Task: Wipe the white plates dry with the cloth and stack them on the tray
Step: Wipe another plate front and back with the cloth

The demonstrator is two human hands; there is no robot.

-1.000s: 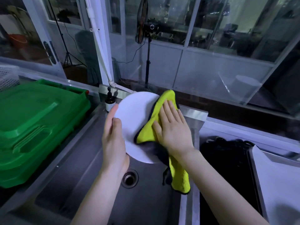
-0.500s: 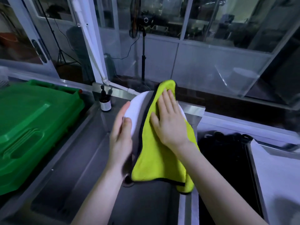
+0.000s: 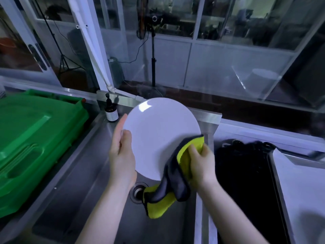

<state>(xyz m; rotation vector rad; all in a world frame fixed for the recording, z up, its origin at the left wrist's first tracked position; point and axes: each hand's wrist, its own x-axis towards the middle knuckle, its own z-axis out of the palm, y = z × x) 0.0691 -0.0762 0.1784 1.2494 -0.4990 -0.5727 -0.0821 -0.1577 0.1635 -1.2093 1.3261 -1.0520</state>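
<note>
Two bare hands hold a round white ceramic plate (image 3: 159, 136) tilted up over a stainless steel sink basin (image 3: 84, 199), its face turned toward the camera. The left hand (image 3: 121, 155) grips the plate's left edge, thumb on the front and fingers behind. The right hand (image 3: 200, 164) is curled round a bunched yellow cloth with a dark grey side (image 3: 169, 189), pressing it against the plate's lower right rim; the cloth's loose end hangs down over the round sink drain (image 3: 136, 191). A small brown pump bottle with a white label (image 3: 111, 112) stands at the sink's far left corner. A large green plastic crate (image 3: 35, 138) sits to the left of the sink. At the far right lies a metal-rimmed tray with a pale surface (image 3: 306, 199), beside a dark basin (image 3: 246, 182) whose contents I cannot make out.
</note>
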